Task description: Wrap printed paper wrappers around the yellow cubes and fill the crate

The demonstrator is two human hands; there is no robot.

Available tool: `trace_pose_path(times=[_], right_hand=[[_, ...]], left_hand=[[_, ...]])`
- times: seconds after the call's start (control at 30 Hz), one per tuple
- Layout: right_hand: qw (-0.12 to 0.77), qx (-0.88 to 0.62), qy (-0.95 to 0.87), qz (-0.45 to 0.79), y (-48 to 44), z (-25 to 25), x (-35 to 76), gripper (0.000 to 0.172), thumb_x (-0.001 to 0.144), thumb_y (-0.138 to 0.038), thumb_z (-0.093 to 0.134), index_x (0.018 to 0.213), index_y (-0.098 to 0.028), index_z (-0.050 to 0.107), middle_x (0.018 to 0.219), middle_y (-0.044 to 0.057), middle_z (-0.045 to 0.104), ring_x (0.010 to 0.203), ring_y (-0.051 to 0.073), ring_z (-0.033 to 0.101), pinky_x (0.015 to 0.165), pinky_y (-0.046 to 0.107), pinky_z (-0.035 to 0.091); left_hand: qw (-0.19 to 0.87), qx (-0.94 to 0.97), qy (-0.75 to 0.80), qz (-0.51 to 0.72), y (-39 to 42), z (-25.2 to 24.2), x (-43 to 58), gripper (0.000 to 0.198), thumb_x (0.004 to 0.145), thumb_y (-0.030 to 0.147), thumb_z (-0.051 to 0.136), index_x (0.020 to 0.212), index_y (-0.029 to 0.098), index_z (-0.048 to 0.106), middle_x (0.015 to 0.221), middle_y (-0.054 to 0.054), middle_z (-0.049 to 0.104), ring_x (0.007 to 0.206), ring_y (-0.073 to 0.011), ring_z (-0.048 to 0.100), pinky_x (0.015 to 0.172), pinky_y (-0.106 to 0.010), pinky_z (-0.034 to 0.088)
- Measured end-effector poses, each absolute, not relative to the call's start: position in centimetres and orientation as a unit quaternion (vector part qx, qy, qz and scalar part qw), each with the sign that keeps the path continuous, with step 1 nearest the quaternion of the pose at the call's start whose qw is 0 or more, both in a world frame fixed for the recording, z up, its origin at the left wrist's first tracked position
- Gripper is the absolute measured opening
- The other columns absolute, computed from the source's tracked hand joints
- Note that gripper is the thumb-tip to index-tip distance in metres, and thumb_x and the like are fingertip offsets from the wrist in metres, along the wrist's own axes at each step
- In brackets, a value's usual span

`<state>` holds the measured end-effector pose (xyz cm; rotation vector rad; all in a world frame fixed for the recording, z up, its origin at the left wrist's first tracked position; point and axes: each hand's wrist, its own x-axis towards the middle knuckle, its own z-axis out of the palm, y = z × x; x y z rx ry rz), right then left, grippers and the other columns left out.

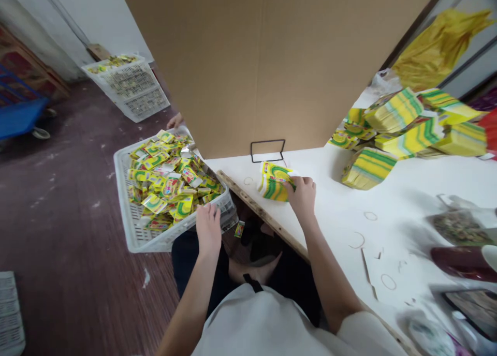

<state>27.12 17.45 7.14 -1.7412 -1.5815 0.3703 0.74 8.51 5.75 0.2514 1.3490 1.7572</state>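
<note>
My right hand (302, 191) rests on the white table (334, 216) with its fingers closed on a small stack of yellow-green printed packets (274, 181) near the table's left edge. My left hand (208, 224) lies palm down, fingers stretched, on the near rim of a white plastic crate (128, 216). The crate is heaped with several loose yellow-green sachets (171, 177). One sachet (239, 228) shows below the crate, between it and the table edge.
A tall cardboard sheet (272, 61) stands at the table's back, with a black wire stand (267, 150) before it. Bundles of yellow-green packets (407, 128) pile at the right. Another person's hand (175, 121) shows behind the crate. A second white crate (128, 87) sits on the floor.
</note>
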Motion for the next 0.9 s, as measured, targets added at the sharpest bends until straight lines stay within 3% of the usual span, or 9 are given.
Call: trace_pose_path(times=[0.17,0.33,0.53,0.7,0.9], right_hand=[[0.354,-0.678,-0.627,0.149,18.3,7.1,27.1,0.02,0.08,-0.021,0.074,0.089,-0.018,0.056,0.096,0.014,0.061,0.097,0.028,0.049,0.094,0.047,0.037],[0.376,-0.669,-0.62,0.165,17.8,8.0,27.1,0.024,0.079,-0.016,0.067,0.086,-0.023,0.045,0.089,0.007,0.059,0.084,0.023,0.049,0.082,0.041,0.04],[0.422,-0.584,-0.643,0.26,13.6,8.9,24.4,0.016,0.085,-0.028,0.061,0.086,-0.023,0.046,0.08,0.001,0.059,0.067,0.017,0.054,0.065,0.032,0.045],[0.389,-0.449,-0.658,0.462,9.3,8.3,20.9,0.013,0.082,-0.03,0.063,0.08,-0.023,0.052,0.069,-0.003,0.058,0.059,0.014,0.053,0.056,0.027,0.045],[0.428,-0.442,-0.564,0.552,7.8,6.9,19.5,0.022,0.076,-0.037,0.07,0.079,-0.022,0.054,0.078,0.001,0.063,0.067,0.015,0.059,0.063,0.028,0.05]], left_hand=[[0.505,0.091,0.527,0.677,8.0,4.7,3.0,0.045,0.082,0.038,0.076,0.119,0.023,0.055,0.129,-0.013,0.063,0.12,-0.0248,0.064,0.104,-0.044,0.053],[0.538,0.188,0.504,0.649,7.7,4.6,3.8,0.06,0.074,0.052,0.082,0.12,0.02,0.061,0.121,-0.013,0.067,0.107,-0.0235,0.068,0.093,-0.039,0.055],[0.587,0.298,0.43,0.618,7.7,4.8,5.7,0.077,0.064,0.061,0.087,0.123,0.019,0.062,0.128,-0.016,0.066,0.12,-0.0301,0.062,0.097,-0.042,0.054],[0.602,0.26,0.355,0.666,8.0,6.1,7.5,0.061,0.071,0.064,0.08,0.112,0.019,0.068,0.112,-0.011,0.071,0.124,-0.0297,0.061,0.106,-0.043,0.049],[0.584,0.146,0.296,0.742,8.1,8.3,8.5,0.046,0.078,0.058,0.073,0.096,0.017,0.067,0.089,-0.008,0.069,0.098,-0.0288,0.07,0.09,-0.042,0.057]])
